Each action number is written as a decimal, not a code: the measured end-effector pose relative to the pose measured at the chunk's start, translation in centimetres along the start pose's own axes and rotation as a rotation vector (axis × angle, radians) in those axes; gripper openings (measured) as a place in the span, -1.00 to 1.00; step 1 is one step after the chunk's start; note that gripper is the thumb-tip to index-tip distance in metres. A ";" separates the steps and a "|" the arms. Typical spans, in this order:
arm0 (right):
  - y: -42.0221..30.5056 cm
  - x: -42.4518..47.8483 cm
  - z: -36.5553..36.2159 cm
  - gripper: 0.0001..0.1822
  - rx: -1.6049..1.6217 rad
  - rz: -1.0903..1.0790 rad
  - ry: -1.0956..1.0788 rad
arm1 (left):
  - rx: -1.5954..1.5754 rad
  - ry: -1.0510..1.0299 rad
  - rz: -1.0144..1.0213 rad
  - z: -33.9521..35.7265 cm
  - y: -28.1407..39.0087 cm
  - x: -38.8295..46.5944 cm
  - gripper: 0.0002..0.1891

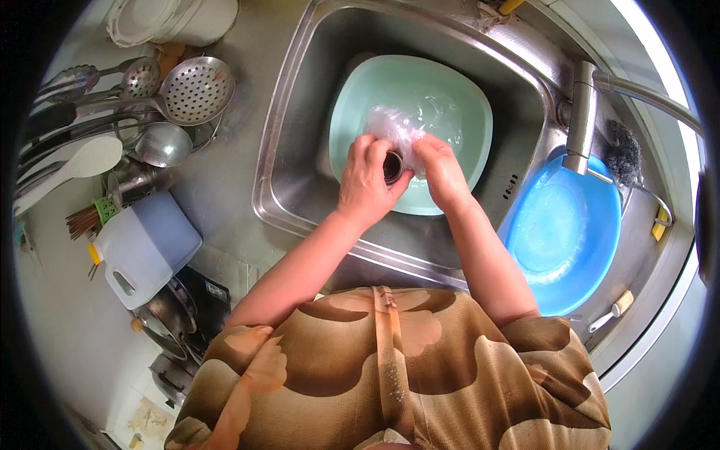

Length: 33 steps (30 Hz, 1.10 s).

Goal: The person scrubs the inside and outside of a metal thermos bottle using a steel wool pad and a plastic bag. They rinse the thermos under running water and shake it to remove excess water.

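Over a pale green plastic basin (479, 121), my left hand (363, 183) grips a small round vessel with a dark inside (392, 169). Its mouth faces up towards me; whether it is a cup or a jar I cannot tell. A crumpled, see-through piece of plastic (394, 125) bunches against the vessel's far side, and my right hand (443, 171) pinches it with thumb and fingers. Clear water (450, 115) glints in the basin below. The basin sits inside a stainless steel sink (298, 135).
At the right, a faucet (580, 121) reaches over a blue plastic tub (548, 230). A brush (613, 309) lies nearer me. Leftward are a skimmer (197, 90), a ladle (163, 144), a white rice paddle (95, 157), a plastic jug (152, 247) and a white bucket (197, 22).
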State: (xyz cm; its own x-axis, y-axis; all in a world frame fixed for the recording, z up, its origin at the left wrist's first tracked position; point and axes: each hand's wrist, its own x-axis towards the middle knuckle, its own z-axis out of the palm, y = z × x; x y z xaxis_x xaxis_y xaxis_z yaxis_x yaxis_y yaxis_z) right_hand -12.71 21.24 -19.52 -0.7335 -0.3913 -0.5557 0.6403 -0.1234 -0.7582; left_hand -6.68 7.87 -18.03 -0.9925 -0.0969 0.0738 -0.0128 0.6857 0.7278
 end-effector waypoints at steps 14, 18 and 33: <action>1.1 0.6 -2.3 -0.71 -0.083 0.081 0.057 | 0.054 -0.103 -0.206 -0.5 1.8 0.2 -0.30; 2.2 -0.4 -0.5 -0.71 -0.108 -0.001 0.018 | -0.066 0.020 -0.108 0.4 0.2 -0.9 -0.33; -1.3 2.2 -1.1 -0.70 -0.205 -0.044 0.136 | -0.054 -0.250 0.167 -1.8 -0.7 3.2 -0.33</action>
State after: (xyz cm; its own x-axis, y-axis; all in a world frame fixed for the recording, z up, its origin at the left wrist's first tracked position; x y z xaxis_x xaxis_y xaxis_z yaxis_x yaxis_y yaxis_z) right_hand -15.42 21.54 -20.09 -0.7925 -0.2617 -0.5509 0.5576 0.0552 -0.8283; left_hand -9.65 5.78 -17.09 -0.9795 0.1994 0.0305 0.1532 0.6369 0.7555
